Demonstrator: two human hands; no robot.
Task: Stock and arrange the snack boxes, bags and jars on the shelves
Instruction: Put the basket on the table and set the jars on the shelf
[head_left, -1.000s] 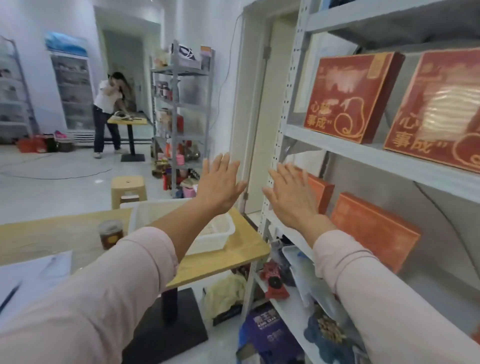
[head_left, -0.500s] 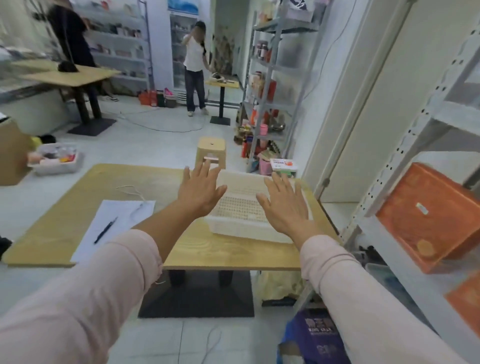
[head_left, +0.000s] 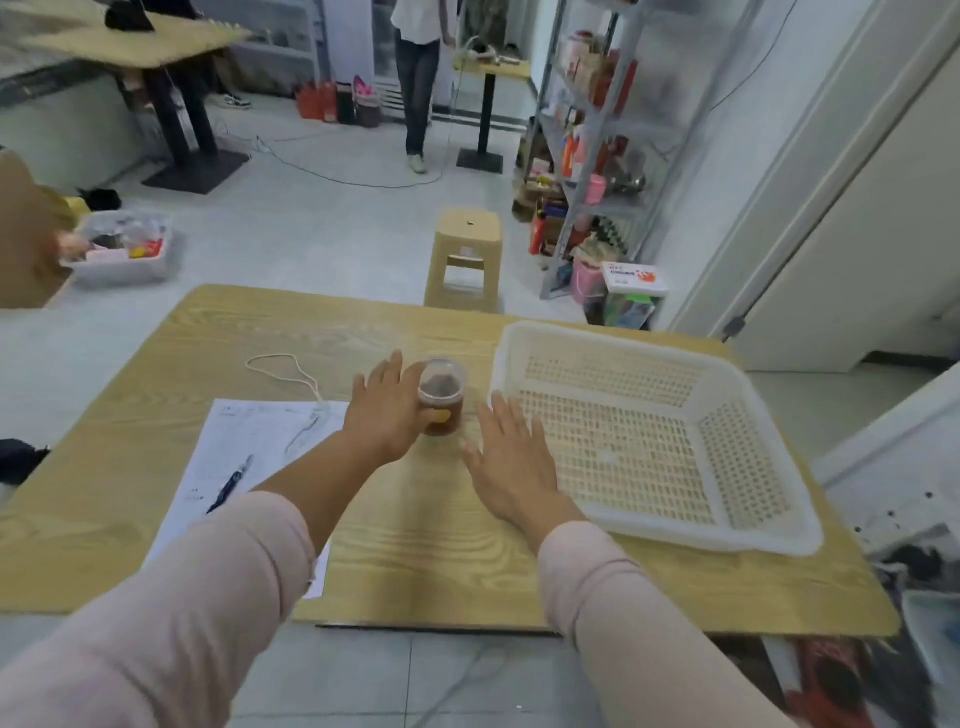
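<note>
A small clear jar (head_left: 444, 397) with dark brown contents and a clear lid stands on the wooden table (head_left: 415, 545). My left hand (head_left: 382, 415) lies against the jar's left side, fingers straight, index finger by the lid and thumb at its base. My right hand (head_left: 511, 462) hovers flat with spread fingers just right of the jar, apart from it, beside the near left corner of an empty white perforated basket (head_left: 597, 335). Both sleeves are pale pink.
A sheet of paper (head_left: 249, 441) with a pen (head_left: 228, 483) and a white string (head_left: 291, 371) lie left of the jar. Beyond the table stand a tan stool (head_left: 465, 260), a stocked metal shelf (head_left: 587, 156), a floor bin (head_left: 122, 249) and a person (head_left: 418, 78).
My view swung from the shelf with red boxes down to the table. Both hands dropped toward the tabletop, and my left hand came against the jar.
</note>
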